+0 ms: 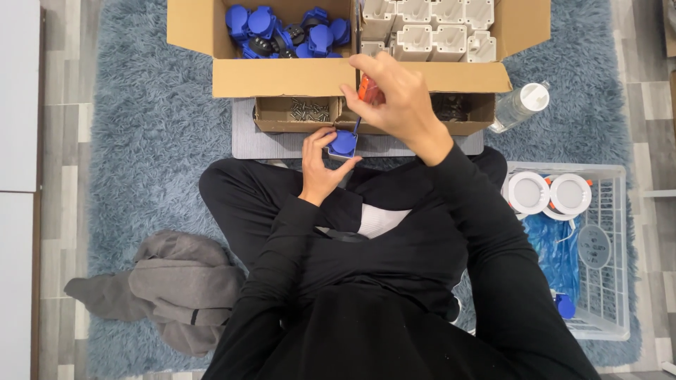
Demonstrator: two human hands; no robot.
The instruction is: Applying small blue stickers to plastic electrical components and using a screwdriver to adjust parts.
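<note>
So the person's sitting cross-legged on a shaggy grey-blue rug (134, 127), all in black, working right in front of the big cardboard box (282, 76). Left hand (320, 165) is curled snugly around a small rounded blue plastic part (343, 143), holding it just below the box's front flap. Right hand (398, 98) is closed around a screwdriver (367, 91) with a glossy orange handle; the thin shaft angles down and its tip sits on the blue part.

Inside the box, the left half is a heap of the same smooth blue plastic pieces (282, 32), the right half has boxy off-white plastic housings (429, 32) packed in rows. Tucked against the box's front is a low cardboard tray (271, 116) with a pile of small metal screws (310, 110).

Right of the box lies a clear plastic bottle (520, 105), and further down a white wire basket (612, 246) with two round white discs (549, 193). Down-left of the box there's a crumpled soft grey garment (176, 288).
</note>
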